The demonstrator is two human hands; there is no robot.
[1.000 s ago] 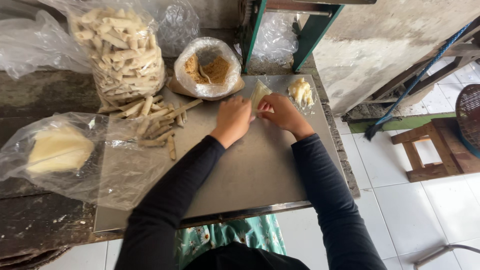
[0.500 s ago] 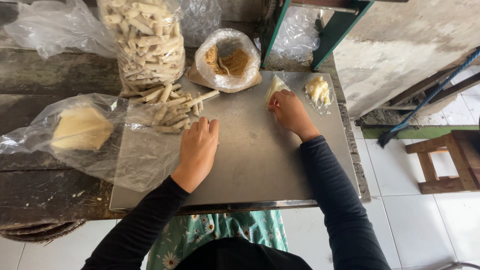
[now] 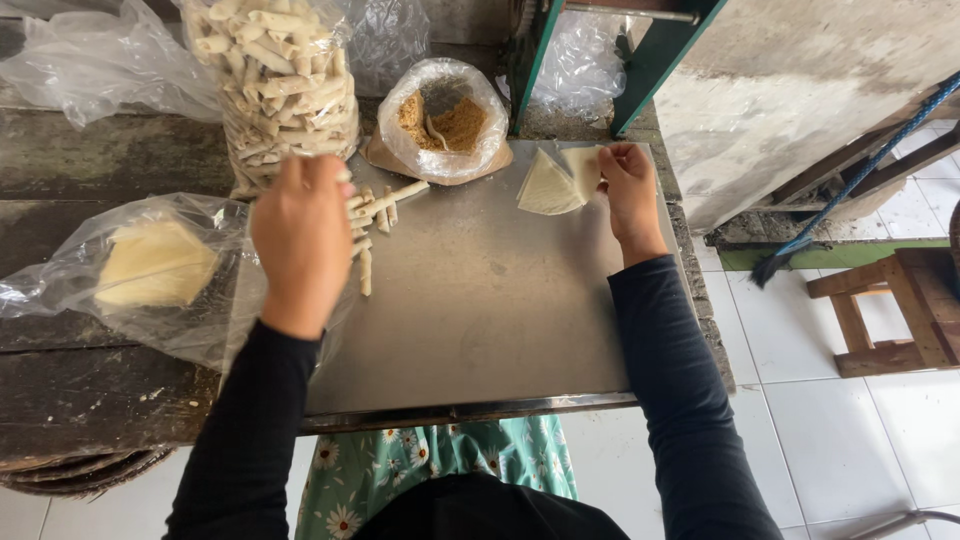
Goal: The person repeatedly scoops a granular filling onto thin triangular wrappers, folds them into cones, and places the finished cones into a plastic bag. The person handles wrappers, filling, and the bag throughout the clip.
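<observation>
Rolling wrappers into sticks: many done, a fresh sheet in hand.

A tall bag (image 3: 280,80) is already packed with finished rolls, and more loose rolls (image 3: 375,215) lie on the metal tray (image 3: 480,300); wrappers remain in the side bag (image 3: 150,265), so work seems far from over. The right hand (image 3: 630,190) pinches a pale, thin, triangular wrapper (image 3: 550,185) at the tray's far edge, beside the filling bag (image 3: 445,120). The left hand (image 3: 300,235) hovers over the loose rolls, fingers together; whether it holds anything I cannot tell.
</observation>
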